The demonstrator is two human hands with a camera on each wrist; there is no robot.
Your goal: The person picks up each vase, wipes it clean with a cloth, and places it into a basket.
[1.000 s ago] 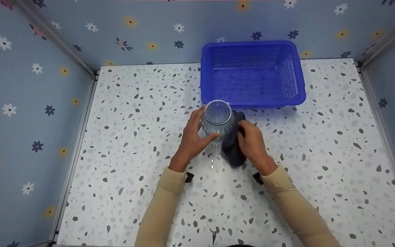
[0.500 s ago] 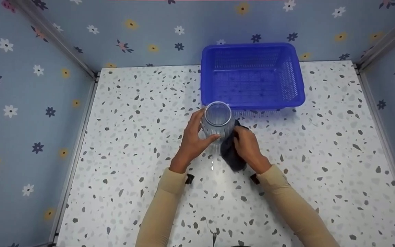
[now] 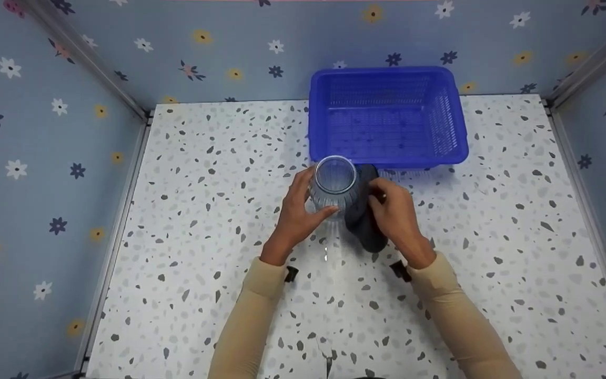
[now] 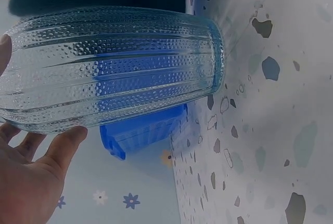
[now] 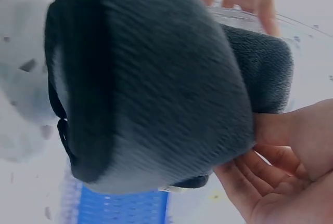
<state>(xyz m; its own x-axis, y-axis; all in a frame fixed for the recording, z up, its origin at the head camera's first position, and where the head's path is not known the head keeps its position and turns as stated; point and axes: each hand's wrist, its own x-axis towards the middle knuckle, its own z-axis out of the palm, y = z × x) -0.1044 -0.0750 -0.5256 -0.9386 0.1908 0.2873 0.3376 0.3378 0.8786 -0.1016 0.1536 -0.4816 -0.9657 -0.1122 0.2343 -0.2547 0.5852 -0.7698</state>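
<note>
A clear ribbed glass vase point(image 3: 330, 200) stands upright on the speckled tabletop, its round mouth facing up. My left hand point(image 3: 296, 215) holds it from the left side, thumb across the front. In the left wrist view the bumpy glass wall point(image 4: 119, 73) fills much of the frame. My right hand point(image 3: 395, 213) pinches a folded dark grey cloth point(image 3: 369, 229) at the vase's right side. In the right wrist view the thick cloth point(image 5: 166, 78) hangs from thumb and fingers and covers most of the vase.
A blue plastic basket point(image 3: 387, 164) with perforated walls stands behind the vase, close to the back wall. Flower-patterned panels point(image 3: 177, 58) enclose the tabletop point(image 3: 219, 184) at the left, back and right.
My right hand and the cloth shifted slightly toward me and left, then back away and right along the vase. The left hand and vase stay in place.
</note>
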